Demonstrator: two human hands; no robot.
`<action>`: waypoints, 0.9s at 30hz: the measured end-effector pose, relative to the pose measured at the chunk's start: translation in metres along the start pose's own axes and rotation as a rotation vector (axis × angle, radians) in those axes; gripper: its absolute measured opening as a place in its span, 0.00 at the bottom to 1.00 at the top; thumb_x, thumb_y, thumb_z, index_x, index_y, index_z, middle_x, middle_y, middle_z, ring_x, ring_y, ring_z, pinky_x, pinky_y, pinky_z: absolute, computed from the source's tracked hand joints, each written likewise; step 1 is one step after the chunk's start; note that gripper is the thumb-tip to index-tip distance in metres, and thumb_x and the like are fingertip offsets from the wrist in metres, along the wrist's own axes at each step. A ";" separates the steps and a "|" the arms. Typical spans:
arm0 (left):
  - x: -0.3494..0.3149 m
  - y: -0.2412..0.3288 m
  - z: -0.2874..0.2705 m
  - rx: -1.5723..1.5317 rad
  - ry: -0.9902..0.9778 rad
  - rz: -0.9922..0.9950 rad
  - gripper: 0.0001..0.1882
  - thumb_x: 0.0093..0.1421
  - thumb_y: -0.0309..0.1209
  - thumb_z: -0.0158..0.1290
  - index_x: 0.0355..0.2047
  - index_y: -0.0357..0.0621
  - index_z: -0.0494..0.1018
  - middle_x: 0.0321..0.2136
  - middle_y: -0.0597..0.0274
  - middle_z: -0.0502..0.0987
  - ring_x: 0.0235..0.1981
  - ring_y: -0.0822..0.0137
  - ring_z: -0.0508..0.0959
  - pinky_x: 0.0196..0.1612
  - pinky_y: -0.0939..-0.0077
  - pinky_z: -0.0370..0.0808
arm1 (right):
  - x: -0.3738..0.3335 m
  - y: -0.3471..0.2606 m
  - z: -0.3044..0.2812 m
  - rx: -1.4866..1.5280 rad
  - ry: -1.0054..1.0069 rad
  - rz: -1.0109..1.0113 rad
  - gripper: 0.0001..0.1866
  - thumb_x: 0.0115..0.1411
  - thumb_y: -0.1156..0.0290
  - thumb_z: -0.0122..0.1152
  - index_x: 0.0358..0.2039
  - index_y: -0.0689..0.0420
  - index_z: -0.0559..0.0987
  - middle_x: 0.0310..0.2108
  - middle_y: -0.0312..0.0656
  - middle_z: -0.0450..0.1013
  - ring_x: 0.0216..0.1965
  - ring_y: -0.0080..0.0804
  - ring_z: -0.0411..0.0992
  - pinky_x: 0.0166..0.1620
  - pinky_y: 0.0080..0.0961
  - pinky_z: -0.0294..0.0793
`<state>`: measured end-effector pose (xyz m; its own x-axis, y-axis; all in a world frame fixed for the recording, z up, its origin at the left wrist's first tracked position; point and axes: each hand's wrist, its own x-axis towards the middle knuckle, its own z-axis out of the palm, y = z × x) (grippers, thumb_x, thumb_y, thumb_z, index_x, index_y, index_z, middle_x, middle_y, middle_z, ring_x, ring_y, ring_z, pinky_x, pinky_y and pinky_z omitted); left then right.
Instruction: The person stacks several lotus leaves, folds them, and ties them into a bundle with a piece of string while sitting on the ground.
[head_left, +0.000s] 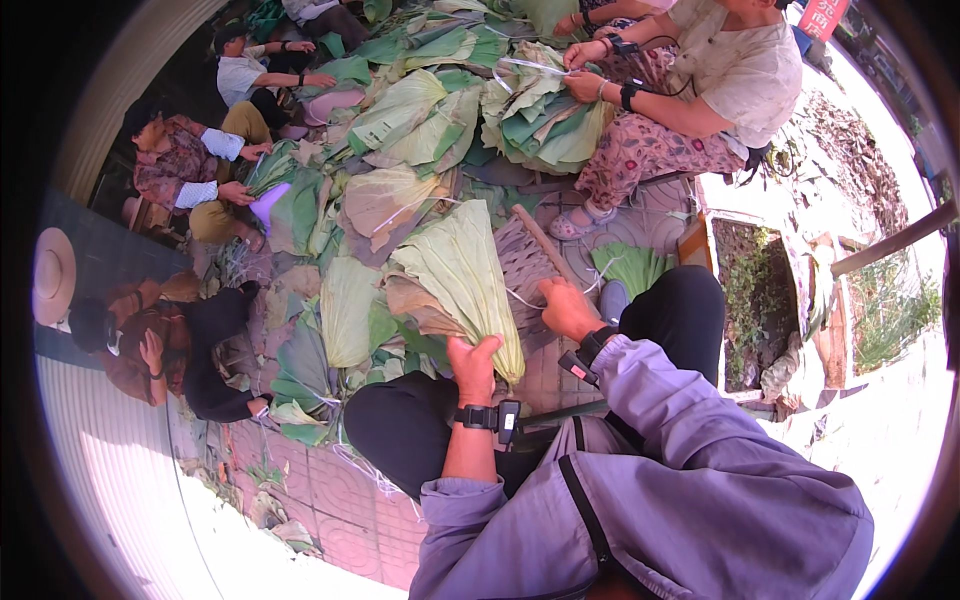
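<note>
A bundle of large folded lotus leaves (460, 262), pale yellow-green with brown ones on its left side, fans out in front of my knees. Its narrow lower end is in my left hand (473, 368), closed with the thumb on top. To the right of the bundle, my right hand (570, 310) is closed on a thin white string (522, 301), which shows on the left side of the fist. Part of the string's run near the leaves is hard to follow. A wooden-framed woven stool (530, 256) stands just beyond, between the bundle and my right hand.
Piled leaves (415, 120) cover the paving ahead and left. A seated person in patterned trousers (640, 165) ties a leaf bundle (550, 130) at the far right; several others sit along the left. A green leaf (630, 268) lies by my right foot. A planter box (750, 300) stands right.
</note>
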<state>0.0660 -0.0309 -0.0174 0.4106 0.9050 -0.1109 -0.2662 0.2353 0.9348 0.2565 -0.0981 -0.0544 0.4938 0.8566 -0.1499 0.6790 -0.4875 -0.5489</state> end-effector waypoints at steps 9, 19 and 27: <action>0.002 0.002 0.001 -0.031 -0.025 -0.033 0.28 0.45 0.13 0.56 0.50 0.31 0.70 0.45 0.58 0.77 0.42 0.65 0.78 0.48 0.72 0.73 | -0.016 0.007 -0.006 -0.294 0.198 -0.112 0.15 0.49 0.73 0.59 0.40 0.52 0.80 0.41 0.43 0.71 0.47 0.45 0.67 0.48 0.45 0.62; 0.000 0.006 0.002 -0.056 -0.010 -0.033 0.27 0.45 0.14 0.57 0.49 0.30 0.71 0.44 0.58 0.78 0.40 0.66 0.79 0.47 0.72 0.74 | -0.012 0.014 -0.013 -0.323 0.261 -0.081 0.14 0.47 0.71 0.65 0.37 0.53 0.80 0.39 0.43 0.70 0.47 0.45 0.67 0.47 0.44 0.64; -0.001 0.008 0.004 -0.069 0.000 -0.016 0.25 0.45 0.14 0.57 0.47 0.30 0.72 0.43 0.57 0.78 0.39 0.66 0.78 0.45 0.72 0.74 | -0.012 0.020 -0.011 -0.330 0.285 -0.124 0.09 0.52 0.71 0.58 0.34 0.54 0.81 0.40 0.44 0.70 0.46 0.45 0.67 0.47 0.45 0.64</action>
<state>0.0670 -0.0314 -0.0086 0.4157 0.9007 -0.1257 -0.3193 0.2740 0.9072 0.2699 -0.1195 -0.0546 0.4960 0.8537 0.1584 0.8566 -0.4514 -0.2499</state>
